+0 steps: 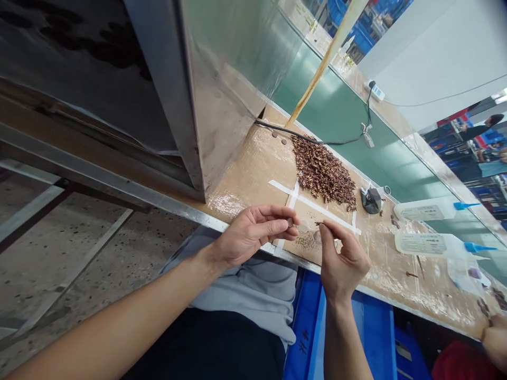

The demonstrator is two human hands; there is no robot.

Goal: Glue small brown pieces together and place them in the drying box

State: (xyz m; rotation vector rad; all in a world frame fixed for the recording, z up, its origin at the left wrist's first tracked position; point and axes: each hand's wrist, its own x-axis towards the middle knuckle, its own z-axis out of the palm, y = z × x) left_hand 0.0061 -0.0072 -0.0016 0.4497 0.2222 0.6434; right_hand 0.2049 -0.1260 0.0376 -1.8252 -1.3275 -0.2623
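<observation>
My left hand [253, 232] hovers over the near edge of the cardboard-covered bench [253, 163], its thumb and fingers pinched on a small dark part [290, 222]. My right hand [340, 258] is just to its right, fingers pinched on a tiny brown piece [319, 224] that points toward the left hand. Both hands meet above a white-taped square [312, 207] on the bench. A heap of small brown parts [324, 173] lies just beyond the tape.
A metal housing [206, 95] stands at the left. A small black device [371, 200] sits right of the heap, with two blue-tipped plastic bottles [425, 211] lying further right. A black cable [317, 140] crosses the back. Blue crates [344, 332] sit below the bench. Another person's hand [495, 338] shows at the lower right.
</observation>
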